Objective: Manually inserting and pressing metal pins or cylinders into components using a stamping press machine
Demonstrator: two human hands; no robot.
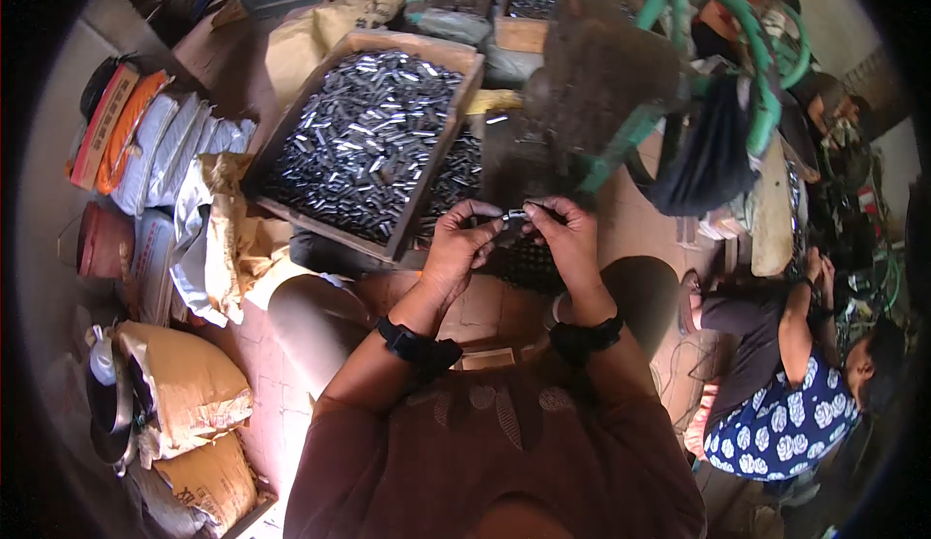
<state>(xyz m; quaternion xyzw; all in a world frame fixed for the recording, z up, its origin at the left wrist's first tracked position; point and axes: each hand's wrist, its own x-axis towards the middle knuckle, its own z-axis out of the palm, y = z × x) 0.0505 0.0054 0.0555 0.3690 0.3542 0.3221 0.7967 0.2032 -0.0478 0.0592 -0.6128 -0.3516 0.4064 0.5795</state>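
In front of my body, both hands come together over a small shiny metal piece (515, 215). My left hand (460, 240) pinches its left end between thumb and fingers. From the other side, the fingertips of my right hand (566, 233) close on its right end. The piece is too small to tell its exact kind. Just beyond my left hand stands a shallow wooden tray (322, 228), heaped with many small shiny metal pieces (369, 127). More such pieces (460, 173) lie along the tray's right side.
A dark machine (611, 74) with a green ring-shaped wheel (761, 64) stands ahead on the right, a black cloth (713, 161) hanging from it. Sacks (184, 374) and a red bucket (101, 240) line the left. Another person (786, 403) sits at the right, hands at other equipment.
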